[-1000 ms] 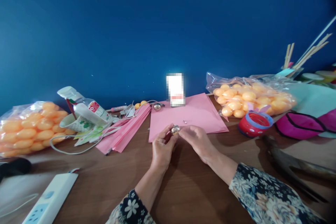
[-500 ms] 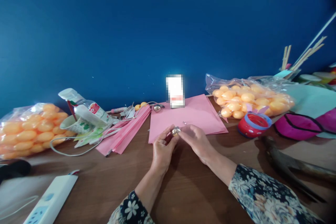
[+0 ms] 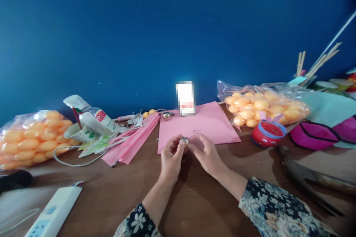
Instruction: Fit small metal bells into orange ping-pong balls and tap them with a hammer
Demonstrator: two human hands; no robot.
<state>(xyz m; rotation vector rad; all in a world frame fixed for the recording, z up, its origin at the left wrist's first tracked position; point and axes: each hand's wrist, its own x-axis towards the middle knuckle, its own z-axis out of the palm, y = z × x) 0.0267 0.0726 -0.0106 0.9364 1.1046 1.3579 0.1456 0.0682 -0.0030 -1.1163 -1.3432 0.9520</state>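
Observation:
My left hand (image 3: 170,157) and my right hand (image 3: 205,151) meet over the near edge of a pink paper sheet (image 3: 207,120) on the brown table (image 3: 194,200). Both pinch a small shiny metal ball, like a jingle bell (image 3: 184,140), between their fingertips. A tiny metal ring (image 3: 195,131) lies on the pink sheet just beyond my fingers. A second silver bell (image 3: 166,115) rests at the sheet's far left corner.
Bags of orange balls sit at the left (image 3: 30,139) and right (image 3: 264,105). A stack of pink paper (image 3: 132,139), a paper cup (image 3: 79,131), a plastic bottle (image 3: 91,113), a red tape roll (image 3: 267,133), a power strip (image 3: 51,213) and sticks (image 3: 317,64) surround the hands.
The hands stay together on the bell, with fingers shifting slightly around it. The camera has tilted a little, so everything sits slightly lower in the frame.

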